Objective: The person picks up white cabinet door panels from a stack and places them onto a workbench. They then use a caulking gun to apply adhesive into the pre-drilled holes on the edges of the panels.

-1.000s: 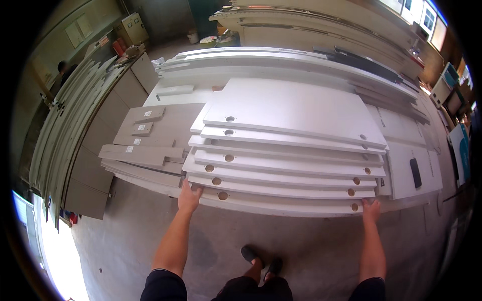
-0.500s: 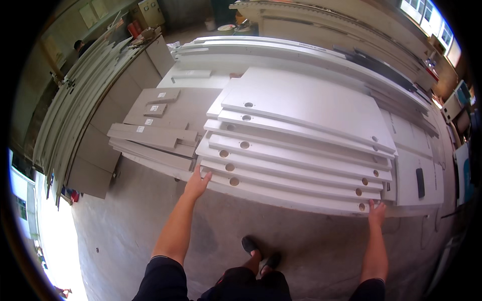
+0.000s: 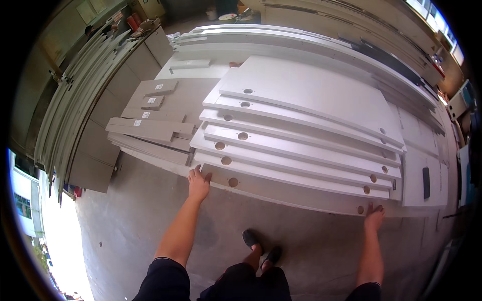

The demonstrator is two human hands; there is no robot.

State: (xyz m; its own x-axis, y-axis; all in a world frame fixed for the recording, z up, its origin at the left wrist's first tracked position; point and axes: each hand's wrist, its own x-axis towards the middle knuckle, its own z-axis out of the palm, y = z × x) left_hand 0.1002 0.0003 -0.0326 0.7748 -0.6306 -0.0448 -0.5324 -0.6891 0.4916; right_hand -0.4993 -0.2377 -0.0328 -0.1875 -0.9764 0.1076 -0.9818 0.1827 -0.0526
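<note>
My left hand (image 3: 199, 186) is closed on the left end of the nearest white panel (image 3: 296, 198), with the thumb along its front corner. At the same panel's right end my right hand (image 3: 374, 219) grips, fingertips on the edge. This panel has a round hole near each end and juts out at the front, below the others. Behind and above it, several white panels (image 3: 306, 108) lie fanned in overlapping steps, with similar round holes along their near edges. The undersides of my fingers are hidden.
Grey-beige strips with labels (image 3: 145, 129) lie left of the stack. Long white boards (image 3: 281, 41) run along the back. A dark oblong piece (image 3: 426, 183) lies on the right-hand boards. Far left, long boards (image 3: 75, 100) rest on a cabinet, with a person behind.
Both hands have drawn the nearest panel out toward me, so more of its face shows in front of the stack. The view has shifted slightly.
</note>
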